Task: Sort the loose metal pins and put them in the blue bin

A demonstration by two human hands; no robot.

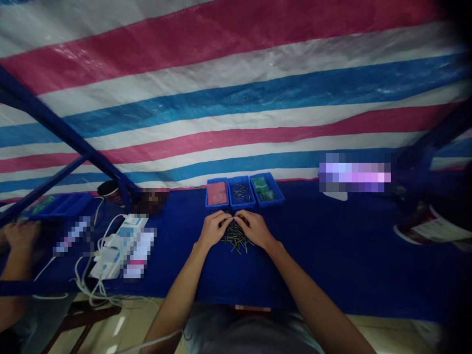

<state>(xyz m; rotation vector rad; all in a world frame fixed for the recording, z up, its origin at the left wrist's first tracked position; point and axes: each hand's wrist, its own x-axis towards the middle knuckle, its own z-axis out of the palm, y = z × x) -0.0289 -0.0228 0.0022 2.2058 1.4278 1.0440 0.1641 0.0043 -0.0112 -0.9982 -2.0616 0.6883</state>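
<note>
My left hand (214, 228) and my right hand (254, 228) are curled close together on the blue cloth-covered table (313, 255), with their fingertips meeting. What lies between the fingertips is too small to tell. Just below them is a loose pile of thin metal pins (236, 238) with dark and brass-coloured shanks, partly under my fingers. Beyond my hands stand several blue plastic trays in a row: one holding a pink-red block (217, 193), one holding small metal pins (241, 205), and one holding green pieces (271, 186).
White power strips and tangled cables (118, 248) lie to my left. Further left, a co-worker's hand (20, 235) rests near another blue tray (61, 205). Blue metal frame bars (55, 118) and a striped tarpaulin (236, 108) stand behind.
</note>
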